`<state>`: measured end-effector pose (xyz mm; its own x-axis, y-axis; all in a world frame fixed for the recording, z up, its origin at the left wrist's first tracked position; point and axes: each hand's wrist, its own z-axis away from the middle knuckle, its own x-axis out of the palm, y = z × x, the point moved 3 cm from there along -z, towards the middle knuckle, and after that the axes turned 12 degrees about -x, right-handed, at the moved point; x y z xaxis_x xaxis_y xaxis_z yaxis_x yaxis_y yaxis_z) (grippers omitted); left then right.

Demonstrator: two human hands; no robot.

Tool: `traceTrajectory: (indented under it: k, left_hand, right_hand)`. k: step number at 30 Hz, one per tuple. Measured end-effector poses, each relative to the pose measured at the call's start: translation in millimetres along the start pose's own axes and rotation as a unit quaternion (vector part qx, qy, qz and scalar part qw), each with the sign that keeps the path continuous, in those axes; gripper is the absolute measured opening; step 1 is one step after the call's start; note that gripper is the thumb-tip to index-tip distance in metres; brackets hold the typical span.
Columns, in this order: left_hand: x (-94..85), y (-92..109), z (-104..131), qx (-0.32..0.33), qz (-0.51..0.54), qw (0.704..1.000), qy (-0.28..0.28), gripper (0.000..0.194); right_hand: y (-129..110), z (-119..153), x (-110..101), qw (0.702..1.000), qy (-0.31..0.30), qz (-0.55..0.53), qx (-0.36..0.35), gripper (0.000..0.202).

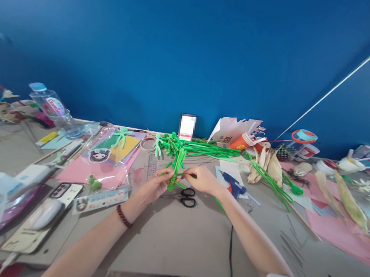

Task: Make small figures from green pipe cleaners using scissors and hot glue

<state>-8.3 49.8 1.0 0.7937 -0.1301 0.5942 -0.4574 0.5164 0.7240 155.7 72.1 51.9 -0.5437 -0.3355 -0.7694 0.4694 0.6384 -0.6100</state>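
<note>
Over the middle of the table, my left hand (158, 184) pinches an upright bundle of bent bright green pipe cleaners (178, 167). Just to its right, my right hand (200, 179) is closed on the end of a darker green strand that runs to the bundle, seemingly a pipe cleaner. The fingertips of the right hand are partly hidden. Black-handled scissors (188, 198) lie on the table below the hands. Behind the bundle is a long pile of loose green pipe cleaners (213, 150), with curled green pieces at its left end.
A blue glue gun (235, 184) lies right of my right hand, its black cord (231, 256) running to the front edge. Left are a plastic bag of coloured paper (115, 159), a phone (42, 217) and a bottle (54, 106). Dried husks (274, 169) and orange paper cups (242, 142) stand right.
</note>
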Motion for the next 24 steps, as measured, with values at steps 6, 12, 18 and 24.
traceTrajectory:
  k: [6,12,18,24]
  left_hand:
    - [2.6,-3,5,-0.026,-0.064,0.996,-0.056,0.020]
    - [9.5,-2,9,-0.023,-0.151,0.987,-0.043,0.022]
    - [16.9,2,13,0.025,-0.226,0.973,-0.027,0.021]
    - [20.3,4,14,0.037,-0.253,0.966,-0.029,0.022]
  right_hand:
    - [3,-1,-1,0.999,-0.001,-0.050,0.000,0.023]
    - [6,0,-13,0.997,0.022,-0.070,-0.034,0.017]
    - [10,0,-16,0.996,0.008,-0.056,-0.075,0.021]
    - [8,1,-17,0.994,0.014,-0.055,-0.089,0.021]
